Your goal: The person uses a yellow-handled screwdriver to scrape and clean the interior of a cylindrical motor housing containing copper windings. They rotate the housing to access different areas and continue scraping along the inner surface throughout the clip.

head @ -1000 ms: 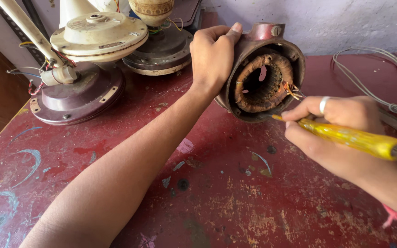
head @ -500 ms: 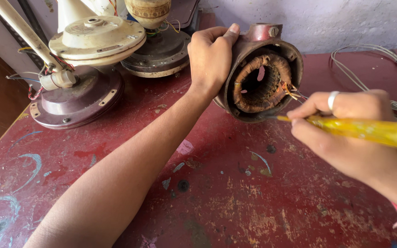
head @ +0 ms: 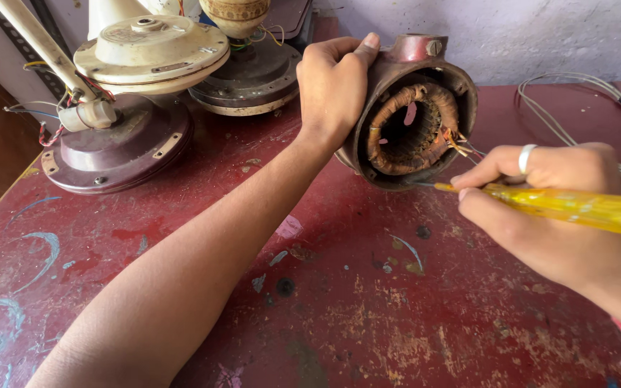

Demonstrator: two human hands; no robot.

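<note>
So the left hand [head: 333,86] is wrapped over the top rim of a rusty brown motor housing [head: 425,68], fingers curled tight around it. It's tipped up on its edge on the red worktable [head: 339,302], open face toward the camera, copper winding [head: 412,129] showing inside. It sits toward the back of the table, near the pale wall [head: 540,36].

The right hand [head: 562,215] is closed around a yellow-handled screwdriver [head: 576,207], ring on one finger, tip touching the housing's lower rim just beside some loose wire ends.

Room-wise: the whole near half of the table is bare scuffed paint. Back left is crowded, with a maroon fan base [head: 120,151], a cream fan motor cover [head: 152,47] and a dark disc-shaped motor [head: 249,79]. Grey cable [head: 576,115] loops at the right edge.
</note>
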